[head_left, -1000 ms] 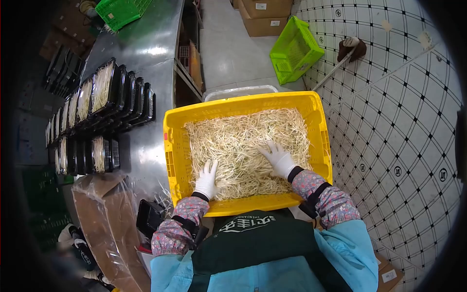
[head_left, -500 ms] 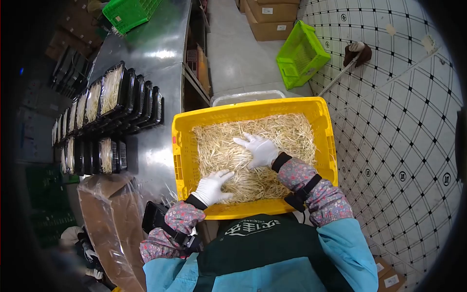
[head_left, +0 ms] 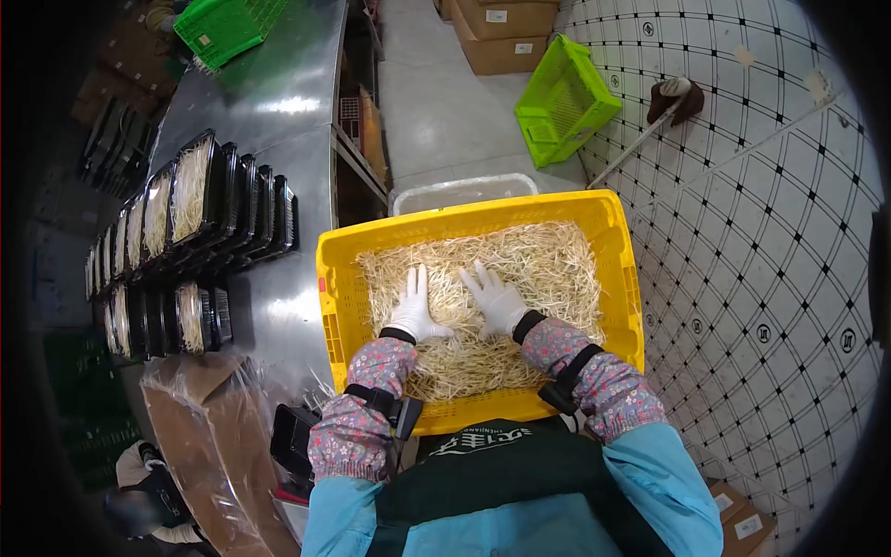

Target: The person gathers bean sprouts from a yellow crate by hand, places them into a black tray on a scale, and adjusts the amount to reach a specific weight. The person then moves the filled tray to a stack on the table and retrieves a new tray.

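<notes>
A yellow crate [head_left: 332,295] full of pale bean sprouts [head_left: 543,267] sits in front of me. My left hand [head_left: 415,306], in a white glove, lies flat on the sprouts near the crate's left side, fingers spread. My right hand [head_left: 495,299], also gloved, rests flat on the sprouts just beside it, fingers apart. Both hands press on the heap side by side and hold nothing.
A steel table [head_left: 269,102] on the left carries rows of black trays [head_left: 200,190], some filled with sprouts. A bagged cardboard box [head_left: 200,427] stands lower left. Green crates [head_left: 561,97] and cardboard boxes [head_left: 506,37] lie on the floor beyond.
My left hand has moved up from the crate's near edge into the middle of the sprouts. My right hand has slid slightly toward me, ending next to the left.
</notes>
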Available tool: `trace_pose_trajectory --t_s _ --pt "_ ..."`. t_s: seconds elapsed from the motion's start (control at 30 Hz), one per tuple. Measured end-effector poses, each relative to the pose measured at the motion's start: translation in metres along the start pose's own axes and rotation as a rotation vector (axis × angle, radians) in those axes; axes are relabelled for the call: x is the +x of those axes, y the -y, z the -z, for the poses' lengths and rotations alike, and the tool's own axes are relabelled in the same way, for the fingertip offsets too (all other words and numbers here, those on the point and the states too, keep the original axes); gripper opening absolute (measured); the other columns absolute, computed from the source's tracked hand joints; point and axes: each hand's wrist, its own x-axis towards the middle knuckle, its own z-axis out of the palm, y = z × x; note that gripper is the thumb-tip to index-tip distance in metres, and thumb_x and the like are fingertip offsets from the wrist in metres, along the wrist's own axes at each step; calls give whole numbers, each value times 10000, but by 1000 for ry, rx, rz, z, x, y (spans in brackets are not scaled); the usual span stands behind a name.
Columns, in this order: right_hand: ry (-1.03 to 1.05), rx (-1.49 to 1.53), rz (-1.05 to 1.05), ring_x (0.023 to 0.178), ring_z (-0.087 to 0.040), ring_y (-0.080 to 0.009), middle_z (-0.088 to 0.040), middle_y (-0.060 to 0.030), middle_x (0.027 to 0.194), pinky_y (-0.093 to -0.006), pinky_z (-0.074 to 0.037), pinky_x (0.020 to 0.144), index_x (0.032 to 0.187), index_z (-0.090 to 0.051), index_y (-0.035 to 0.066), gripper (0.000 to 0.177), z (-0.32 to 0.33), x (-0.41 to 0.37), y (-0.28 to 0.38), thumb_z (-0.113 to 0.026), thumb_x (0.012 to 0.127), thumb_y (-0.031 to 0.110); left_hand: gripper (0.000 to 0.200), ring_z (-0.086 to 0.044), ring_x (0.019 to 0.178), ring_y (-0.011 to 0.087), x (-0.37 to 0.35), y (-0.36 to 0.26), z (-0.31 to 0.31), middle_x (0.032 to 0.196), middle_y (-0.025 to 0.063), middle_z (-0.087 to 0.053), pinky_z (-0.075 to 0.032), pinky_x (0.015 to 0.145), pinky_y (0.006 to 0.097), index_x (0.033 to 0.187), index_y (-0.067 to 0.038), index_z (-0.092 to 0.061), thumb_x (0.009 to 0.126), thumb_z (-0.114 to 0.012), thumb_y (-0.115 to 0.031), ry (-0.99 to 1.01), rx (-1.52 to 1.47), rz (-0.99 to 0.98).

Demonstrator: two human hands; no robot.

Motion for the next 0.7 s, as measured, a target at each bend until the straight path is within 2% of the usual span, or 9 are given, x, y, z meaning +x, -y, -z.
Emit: trace_pose_trajectory --t_s 0.1,0.13,0.17,0.23,0.4,0.5,0.6,0.67,0.7 --pt "35 120 -17 1209 -583 -362 -548 -228 1361 -439 -520 961 1525 -297 106 939 -1 17 -14 -803 741 204 1313 -551 1247 440 13 -6 -3 1467 302 -428 -491 1008 463 1585 -44 -69 612 -900 -340 31 -105 162" --pt "42 141 -4 1170 -607 -362 -596 -218 1294 -441 -524 947 1484 -374 98 813 -5 20 -24 -758 771 178 928 -653 1054 416 14 4 -12 1199 280 -631 -526 926 447 1494 -27 -355 723 -814 -260 -78 -39 71" --pt "49 159 9 1131 -631 -362 -645 -208 1228 -442 -527 933 1442 -452 90 695 -9 22 -36 -714 801 152 587 -655 1042 409 8 18 -20 1077 259 -672 -521 916 457 1308 -31 -571 789 -759 -232 -167 -100 5" --pt "-96 161 52 1046 -668 -355 -698 -190 1104 -446 -531 906 1323 -576 111 502 4 10 -55 -659 828 142 464 -660 1030 400 -5 27 -16 1082 246 -679 -524 900 449 1222 -41 -631 816 -739 -238 -144 -67 26" --pt "-325 -7 -26 1255 -529 -378 -551 -191 1371 -459 -508 954 1418 -476 123 709 21 0 -71 -763 773 194 790 -597 1169 394 -22 49 -18 1364 269 -529 -495 984 414 1460 -73 -434 753 -771 -177 -297 -41 -166" --pt "-116 69 -94 1337 -430 -403 -438 -182 1473 -463 -497 975 1450 -422 133 819 9 17 -63 -804 730 210 998 -555 1243 398 -13 34 -23 1469 269 -437 -467 1043 416 1561 -77 -256 725 -789 -194 -213 -37 -74" --pt "-73 178 -180 1191 -582 -368 -610 -186 1298 -432 -512 946 1348 -544 91 661 18 27 -77 -759 738 228 911 -537 1289 376 -1 36 -15 1465 245 -466 -443 1076 398 1550 -140 -323 773 -788 -240 141 -65 158" --pt "-109 251 -202 1054 -668 -344 -700 -180 1132 -413 -522 926 1255 -622 64 532 38 24 -79 -706 756 227 923 -582 1229 361 -12 44 -11 1473 242 -453 -471 1034 415 1564 -159 -290 786 -780 -238 87 -54 20" --pt "-75 269 -174 1093 -653 -353 -674 -239 1167 -415 -519 940 1438 -517 109 756 49 24 -78 -744 734 264 930 -604 1199 353 -26 49 -12 1477 241 -446 -485 1013 424 1571 -169 -273 792 -776 -237 60 -49 -47"
